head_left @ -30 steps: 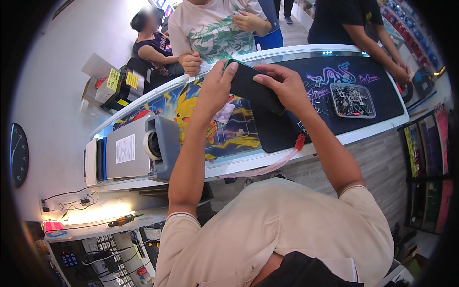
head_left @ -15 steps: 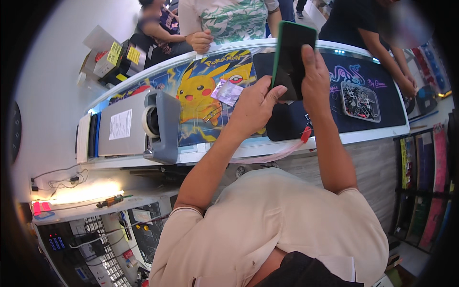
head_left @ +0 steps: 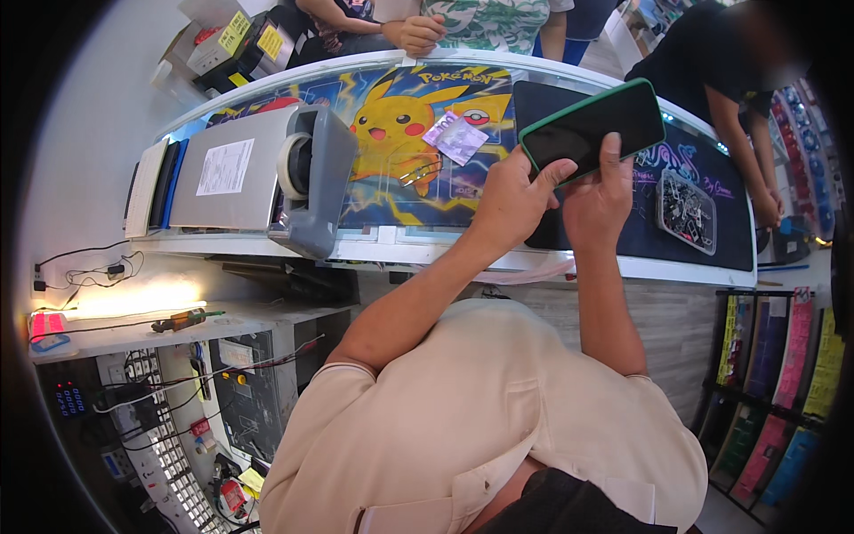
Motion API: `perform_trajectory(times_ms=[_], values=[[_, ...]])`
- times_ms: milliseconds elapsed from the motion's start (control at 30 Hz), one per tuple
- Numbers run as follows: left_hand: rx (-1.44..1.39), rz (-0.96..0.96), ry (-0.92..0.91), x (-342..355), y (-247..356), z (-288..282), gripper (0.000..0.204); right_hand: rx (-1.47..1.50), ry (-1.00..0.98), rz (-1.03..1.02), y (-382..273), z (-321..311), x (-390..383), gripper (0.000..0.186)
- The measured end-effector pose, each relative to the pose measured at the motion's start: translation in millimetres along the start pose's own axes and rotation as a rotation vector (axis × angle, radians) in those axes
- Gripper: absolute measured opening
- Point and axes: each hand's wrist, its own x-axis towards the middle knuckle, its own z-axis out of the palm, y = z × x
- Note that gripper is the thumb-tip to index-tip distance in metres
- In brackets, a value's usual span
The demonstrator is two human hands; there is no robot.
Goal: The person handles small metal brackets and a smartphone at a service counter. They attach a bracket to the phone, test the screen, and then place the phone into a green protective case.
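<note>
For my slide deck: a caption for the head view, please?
Both hands, left hand and right hand, hold a green-cased phone above a counter.

Head view — steeply downward, close

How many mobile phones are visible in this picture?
1. The phone, with a green case and a dark screen, is held above the counter by the left hand and the right hand. Others may be hidden.
</note>
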Motion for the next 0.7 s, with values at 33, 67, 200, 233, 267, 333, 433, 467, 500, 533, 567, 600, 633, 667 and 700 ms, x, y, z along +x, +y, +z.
perform_trajectory(times_ms=[33, 67, 200, 233, 267, 333, 433, 467, 500, 533, 567, 600, 633, 667, 700], values=[[-0.038, -0.019, -0.012, -2.2, 2.4, -2.7, 0.047, -0.065, -0.027, 0.000, 0.1, 3.6, -4.0, 0.049], [-0.074, -0.058, -0.022, -4.0, 3.9, -6.4, 0.046, -0.082, -0.059, -0.001, -1.0, 6.9, -6.2, 0.047], [0.134, -0.109, -0.041, -7.8, -3.1, -47.0, 0.053, -0.531, -0.135, -0.203, -7.7, 17.0, 16.0, 0.043], [0.325, -0.044, 0.039, -3.9, -5.8, -68.1, 0.052, -0.680, -0.144, -0.223, -8.1, 16.0, 28.1, 0.041], [0.596, 0.124, 0.252, -1.1, -7.9, -90.4, 0.048, -0.741, -0.151, -0.111, -11.3, 13.5, 48.2, 0.041], [0.980, 0.277, 0.431, 6.1, -13.7, -120.2, 0.040, -0.883, -0.176, 0.066, -2.2, 8.2, 86.8, 0.040], [1.168, 0.264, 0.356, 19.7, -19.0, -137.8, 0.031, -1.098, -0.196, 0.129, 35.4, -2.4, 114.7, 0.044], [1.136, 0.271, 0.338, 23.3, -18.1, -138.7, 0.029, -1.242, -0.233, 0.023, 43.4, -6.6, 117.7, 0.046], [1.113, 0.234, 0.300, 28.7, -15.3, -136.4, 0.028, -1.409, -0.228, -0.020, 50.4, -8.1, 117.8, 0.047], [1.088, 0.309, 0.389, 29.4, -11.9, -132.5, 0.023, -1.569, -0.231, -0.104, 53.0, -8.2, 115.6, 0.050], [0.952, 0.349, 0.397, 28.5, -6.5, -128.9, 0.021, -1.669, -0.244, -0.063, 51.5, -7.0, 111.1, 0.050], [0.818, 0.351, 0.387, 28.7, 1.2, -124.3, 0.018, -1.705, -0.286, -0.144, 45.4, -5.9, 102.0, 0.053], [0.693, 0.332, 0.374, 27.1, 9.1, -117.6, 0.016, -1.757, -0.302, -0.205, 36.7, -4.7, 87.4, 0.057], [0.614, 0.301, 0.326, 22.1, 16.3, -107.5, 0.014, -1.433, -0.364, -0.316, 23.1, -2.9, 75.9, 0.055], [0.530, 0.331, 0.254, 15.8, 23.0, -93.0, 0.013, -1.127, -0.411, -0.427, 4.5, -3.5, 64.0, 0.054]])
